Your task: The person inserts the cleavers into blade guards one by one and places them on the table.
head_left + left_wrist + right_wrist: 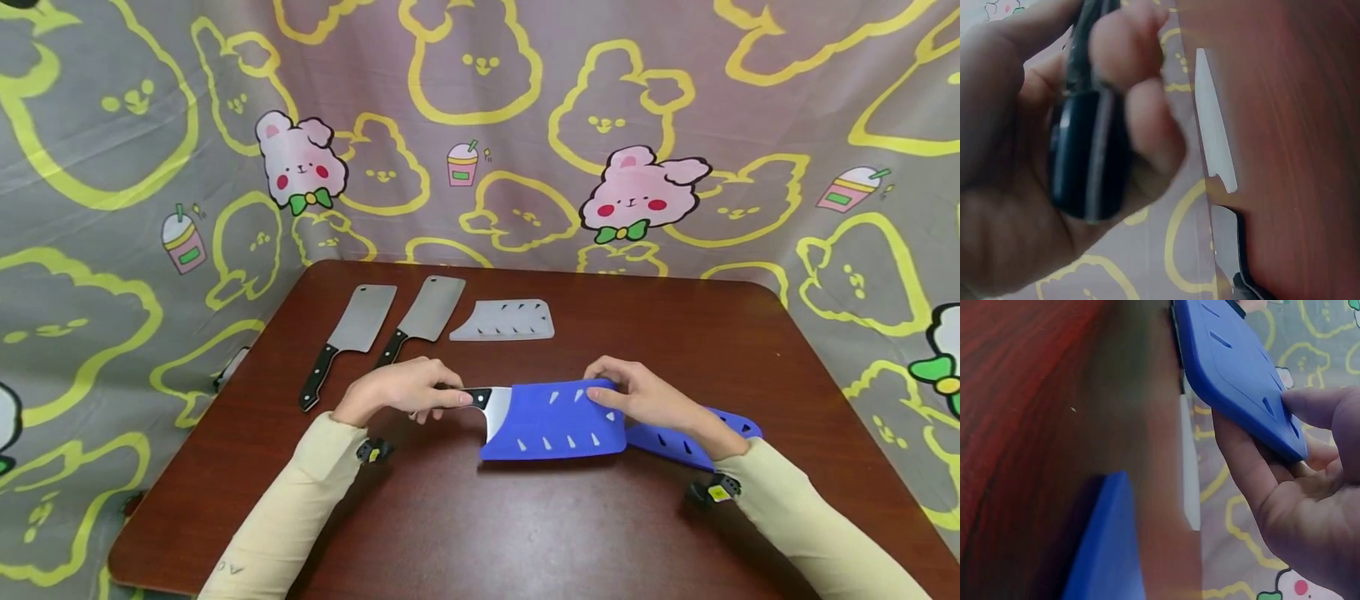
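My left hand (pixel 408 387) grips the black handle (pixel 1088 156) of a cleaver (pixel 498 410), held above the table. A blue blade cover (pixel 562 425) with slots encloses most of that cleaver's blade; only a strip of metal by the handle shows. At the cover's far end, my right hand (pixel 637 396) pinches it, thumb on the near face and fingers behind, as the right wrist view shows. Under the right forearm lies a second blue blade cover (pixel 671 442) on the table, partly hidden.
Two bare cleavers, a left one (pixel 365 318) and a right one (pixel 433 308), lie at the table's back left. Beside them is a white blade cover (pixel 504 320). The brown table (pixel 525 533) backs onto a patterned curtain (pixel 517 108).
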`<state>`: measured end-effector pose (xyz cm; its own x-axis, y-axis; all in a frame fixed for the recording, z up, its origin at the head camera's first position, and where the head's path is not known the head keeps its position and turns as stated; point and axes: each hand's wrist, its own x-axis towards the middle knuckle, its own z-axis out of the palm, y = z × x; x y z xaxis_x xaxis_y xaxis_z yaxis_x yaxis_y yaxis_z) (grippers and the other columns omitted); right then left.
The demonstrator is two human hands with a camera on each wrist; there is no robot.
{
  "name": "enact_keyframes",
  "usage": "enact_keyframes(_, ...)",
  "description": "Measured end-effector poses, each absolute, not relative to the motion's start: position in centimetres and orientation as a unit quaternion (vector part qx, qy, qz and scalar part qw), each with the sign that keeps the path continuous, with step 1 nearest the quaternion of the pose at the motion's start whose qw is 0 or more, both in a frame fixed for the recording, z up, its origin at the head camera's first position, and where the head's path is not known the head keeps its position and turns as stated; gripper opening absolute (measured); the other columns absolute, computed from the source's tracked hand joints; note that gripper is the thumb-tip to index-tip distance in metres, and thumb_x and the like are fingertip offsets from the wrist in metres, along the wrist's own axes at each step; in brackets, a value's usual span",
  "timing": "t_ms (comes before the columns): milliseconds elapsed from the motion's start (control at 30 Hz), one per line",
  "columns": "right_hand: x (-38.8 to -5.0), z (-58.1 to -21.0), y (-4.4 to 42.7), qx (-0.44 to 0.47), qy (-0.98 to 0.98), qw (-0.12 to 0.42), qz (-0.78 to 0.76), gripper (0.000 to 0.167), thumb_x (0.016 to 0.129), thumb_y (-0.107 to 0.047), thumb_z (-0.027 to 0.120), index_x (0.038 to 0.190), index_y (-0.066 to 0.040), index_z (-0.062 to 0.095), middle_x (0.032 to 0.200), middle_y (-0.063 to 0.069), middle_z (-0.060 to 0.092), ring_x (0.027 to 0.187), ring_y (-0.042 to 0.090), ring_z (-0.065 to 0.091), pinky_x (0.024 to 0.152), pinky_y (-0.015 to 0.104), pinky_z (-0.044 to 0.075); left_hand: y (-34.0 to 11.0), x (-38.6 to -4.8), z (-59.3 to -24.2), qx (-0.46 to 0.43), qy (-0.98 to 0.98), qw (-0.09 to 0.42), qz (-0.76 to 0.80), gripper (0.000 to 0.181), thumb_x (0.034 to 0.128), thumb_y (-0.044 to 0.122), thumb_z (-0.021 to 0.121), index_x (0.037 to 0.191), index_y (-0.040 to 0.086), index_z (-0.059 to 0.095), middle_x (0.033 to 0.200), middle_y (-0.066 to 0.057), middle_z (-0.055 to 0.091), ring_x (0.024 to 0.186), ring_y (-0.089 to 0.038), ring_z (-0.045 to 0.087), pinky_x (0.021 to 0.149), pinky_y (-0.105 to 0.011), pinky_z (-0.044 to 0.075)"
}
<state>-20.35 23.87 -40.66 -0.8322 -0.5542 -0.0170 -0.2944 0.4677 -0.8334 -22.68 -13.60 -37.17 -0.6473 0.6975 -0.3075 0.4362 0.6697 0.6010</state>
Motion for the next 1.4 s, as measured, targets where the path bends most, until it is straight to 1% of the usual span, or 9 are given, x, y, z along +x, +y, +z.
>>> enact_keyframes(167,-20.4,-41.3,23.5,-0.260,0.843,0.165,-0.442,0.019,0.098,-0.024,0.060,0.112,-0.012,0.055,0.098,0.011,0.063,0.071,0.015,0.061,0.048,0.038,0.051,-13.7,-22.6,-37.7,0.310,0.873,0.293,0.237,0.036,0.0987,0.038,0.058,0.090,0.005,0.069,0.067,-0.012,0.065,0.050,-0.018,0.062,0.055,-0.031,0.054)
enact_keyframes(333,-20.6,-42.0,23.2,-0.278,0.840,0.176,-0.431,0.019,0.097,-0.023,0.062,0.110,-0.011,0.056,0.092,0.009,0.064,0.067,0.014,0.059,0.050,0.037,0.052,-13.8,-22.5,-38.0,0.302,0.875,0.308,0.221,0.032,0.0983,0.035,0.059,0.091,0.006,0.070,0.070,-0.012,0.068,0.053,-0.019,0.064,0.056,-0.029,0.053)
enact_keyframes(633,-20.9,-42.8,22.9,-0.295,0.836,0.199,-0.418,0.018,0.098,-0.023,0.061,0.110,-0.010,0.056,0.095,0.008,0.068,0.068,0.012,0.063,0.055,0.040,0.056,-14.0,-22.4,-38.7,0.299,0.878,0.315,0.203,0.025,0.0979,0.033,0.060,0.089,0.012,0.071,0.071,-0.008,0.068,0.058,-0.019,0.068,0.065,-0.029,0.053)
enact_keyframes(800,-21.1,-42.5,23.2,-0.298,0.830,0.211,-0.421,0.019,0.099,-0.022,0.059,0.113,-0.010,0.057,0.097,0.010,0.068,0.072,0.013,0.066,0.058,0.041,0.058,-14.1,-22.5,-38.5,0.309,0.888,0.290,0.180,0.023,0.0977,0.034,0.060,0.096,0.015,0.072,0.074,-0.003,0.068,0.064,-0.015,0.065,0.068,-0.029,0.050)
enact_keyframes(1000,-21.5,-42.2,23.8,-0.306,0.848,0.192,-0.388,0.018,0.100,-0.024,0.057,0.113,-0.012,0.061,0.099,0.006,0.068,0.078,0.015,0.064,0.066,0.035,0.057,-14.6,-22.3,-37.8,0.324,0.899,0.253,0.154,0.028,0.0978,0.037,0.059,0.113,0.017,0.071,0.096,0.007,0.070,0.081,-0.006,0.061,0.080,-0.033,0.052)
enact_keyframes(1100,-21.5,-41.9,24.1,-0.315,0.862,0.179,-0.354,0.019,0.100,-0.027,0.057,0.112,-0.013,0.063,0.100,0.003,0.068,0.082,0.014,0.063,0.070,0.029,0.054,-14.9,-22.2,-37.3,0.316,0.898,0.258,0.164,0.028,0.0988,0.037,0.058,0.115,0.017,0.070,0.099,0.007,0.069,0.083,-0.007,0.059,0.081,-0.034,0.051)
enact_keyframes(1200,-21.4,-41.5,24.5,-0.312,0.876,0.157,-0.332,0.021,0.100,-0.029,0.057,0.111,-0.013,0.064,0.101,0.002,0.068,0.086,0.012,0.060,0.072,0.027,0.051,-15.4,-22.3,-36.7,0.317,0.898,0.253,0.171,0.028,0.0996,0.037,0.056,0.115,0.017,0.070,0.095,0.006,0.067,0.079,-0.008,0.057,0.075,-0.031,0.049)
enact_keyframes(1267,-21.3,-41.1,24.8,-0.307,0.877,0.149,-0.338,0.020,0.100,-0.028,0.058,0.111,-0.012,0.064,0.102,0.005,0.068,0.088,0.015,0.062,0.075,0.029,0.053,-15.7,-22.5,-36.3,0.320,0.897,0.250,0.176,0.030,0.1000,0.037,0.055,0.116,0.016,0.069,0.094,0.003,0.067,0.078,-0.008,0.056,0.073,-0.030,0.047)
enact_keyframes(1400,-21.2,-40.3,25.6,-0.303,0.867,0.145,-0.368,0.017,0.099,-0.020,0.059,0.110,-0.007,0.062,0.097,0.012,0.066,0.083,0.027,0.067,0.073,0.036,0.057,-16.3,-22.9,-35.8,0.314,0.901,0.227,0.194,0.031,0.1006,0.036,0.054,0.115,0.013,0.069,0.094,-0.005,0.069,0.078,-0.009,0.057,0.072,-0.030,0.047)
